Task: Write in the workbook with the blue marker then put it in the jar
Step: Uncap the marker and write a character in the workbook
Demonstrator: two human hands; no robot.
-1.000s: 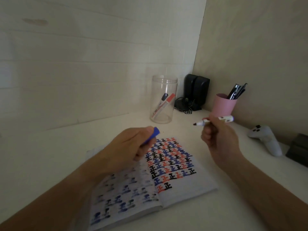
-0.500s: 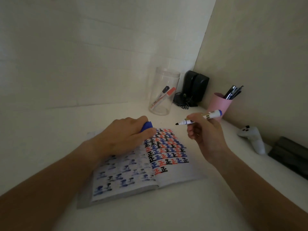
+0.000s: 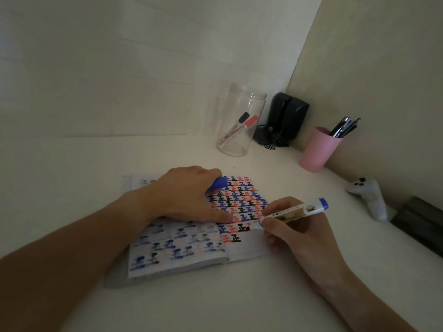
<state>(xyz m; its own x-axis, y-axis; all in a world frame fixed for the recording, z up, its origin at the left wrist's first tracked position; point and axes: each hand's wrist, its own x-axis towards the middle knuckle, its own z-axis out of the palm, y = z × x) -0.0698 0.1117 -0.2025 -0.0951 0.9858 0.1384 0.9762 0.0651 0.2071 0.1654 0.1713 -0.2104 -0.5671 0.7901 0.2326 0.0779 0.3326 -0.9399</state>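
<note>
Blue marker (image 3: 291, 213) was gripped in your right hand (image 3: 293, 232), tip on workbook (image 3: 239, 212) mid-frame; left hand (image 3: 189, 195) pinned the page, clutching the cap (image 3: 219, 183). Writing underway; jar (image 3: 239, 123), upper centre, still awaited it.

Your one camera sits on your head and looks forward and down at the table (image 3: 72, 188). It is close, so your two arms fill the bottom of the picture. Your left hand (image 3: 191, 195) comes in from 7 o'clock and your right hand (image 3: 294, 226) from 5 o'clock. The open book (image 3: 191, 250) lies near the middle, just below you. The wide lens bends the edges. The room corner stands far off at 1 o'clock, with the clear jar (image 3: 239, 125) by it. There is no second view to share with.
</note>
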